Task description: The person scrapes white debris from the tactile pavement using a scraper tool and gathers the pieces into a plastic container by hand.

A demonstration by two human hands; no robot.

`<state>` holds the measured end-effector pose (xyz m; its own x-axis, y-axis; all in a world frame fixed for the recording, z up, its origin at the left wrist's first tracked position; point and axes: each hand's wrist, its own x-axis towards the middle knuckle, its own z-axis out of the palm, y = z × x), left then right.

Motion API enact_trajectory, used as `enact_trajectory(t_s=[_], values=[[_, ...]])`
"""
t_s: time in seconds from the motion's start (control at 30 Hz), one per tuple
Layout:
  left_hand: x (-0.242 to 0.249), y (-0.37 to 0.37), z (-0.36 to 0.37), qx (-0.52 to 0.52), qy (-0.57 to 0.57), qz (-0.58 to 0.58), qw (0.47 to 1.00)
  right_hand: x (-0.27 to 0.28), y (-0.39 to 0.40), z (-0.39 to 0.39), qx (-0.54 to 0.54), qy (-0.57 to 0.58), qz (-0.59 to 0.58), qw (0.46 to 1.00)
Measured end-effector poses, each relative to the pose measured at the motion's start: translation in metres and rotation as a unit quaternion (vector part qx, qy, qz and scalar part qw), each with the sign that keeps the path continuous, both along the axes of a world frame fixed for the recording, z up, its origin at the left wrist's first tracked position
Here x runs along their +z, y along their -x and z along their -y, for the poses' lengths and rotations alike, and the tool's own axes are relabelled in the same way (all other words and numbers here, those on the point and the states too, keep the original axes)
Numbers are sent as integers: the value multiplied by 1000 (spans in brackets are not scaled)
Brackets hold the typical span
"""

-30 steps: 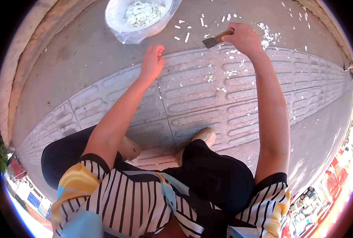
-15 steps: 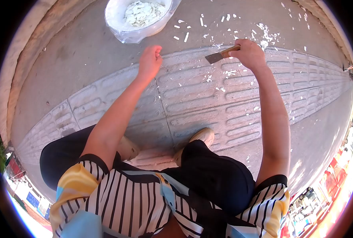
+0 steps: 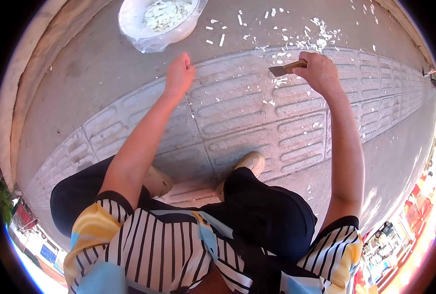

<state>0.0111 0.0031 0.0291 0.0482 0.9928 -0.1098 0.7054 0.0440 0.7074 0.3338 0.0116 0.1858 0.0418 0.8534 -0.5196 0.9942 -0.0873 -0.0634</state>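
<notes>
My right hand [image 3: 318, 73] grips the wooden handle of a putty knife [image 3: 278, 71]. The flat metal blade points left, over the ridged paving among scattered white flakes [image 3: 279, 82]. My left hand [image 3: 179, 74] is closed in a loose fist above the edge of the paving strip; whatever may be inside the fingers is hidden. Just beyond it stands a white basin [image 3: 129, 22] lined with clear plastic, with a heap of white chips [image 3: 166, 15] in it.
More white flakes [image 3: 320, 36] lie thickly on the smooth pavement beyond my right hand. Ridged paving tiles [image 3: 237, 115] run across in front of me. My shoe [image 3: 252, 162] rests on them. A kerb [image 3: 27, 63] curves along the left.
The putty knife has moved right with my right hand, its blade turned slightly. My left hand has shifted a little left, still closed. The basin and flakes sit further left in view.
</notes>
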Motion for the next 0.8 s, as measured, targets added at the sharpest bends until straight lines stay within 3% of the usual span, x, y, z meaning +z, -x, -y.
enact_trajectory(t_s=[0.1,0.3,0.4,0.43,0.5,0.53,0.67,0.8], values=[[-4,0,0,0,8,5,1000,-9,9,21,51,10,-106,993],[-6,-6,3,-23,-38,53,998,-14,8,26,52,-21,22,998],[-5,-6,0,-33,-49,60,996,-3,-31,39,-17,-24,-111,993],[-6,-5,1,-27,-42,64,997,0,-41,48,-97,8,-157,983],[-7,-4,-1,-24,-39,67,997,2,-56,76,-249,68,-245,934],[-7,-3,-2,-28,-41,64,997,-9,-66,99,-322,54,-332,885],[-6,-4,-1,-52,-38,64,996,-63,-85,212,-518,25,-424,743],[-8,-7,-1,-70,-31,62,995,-106,-59,288,-624,28,-480,616]])
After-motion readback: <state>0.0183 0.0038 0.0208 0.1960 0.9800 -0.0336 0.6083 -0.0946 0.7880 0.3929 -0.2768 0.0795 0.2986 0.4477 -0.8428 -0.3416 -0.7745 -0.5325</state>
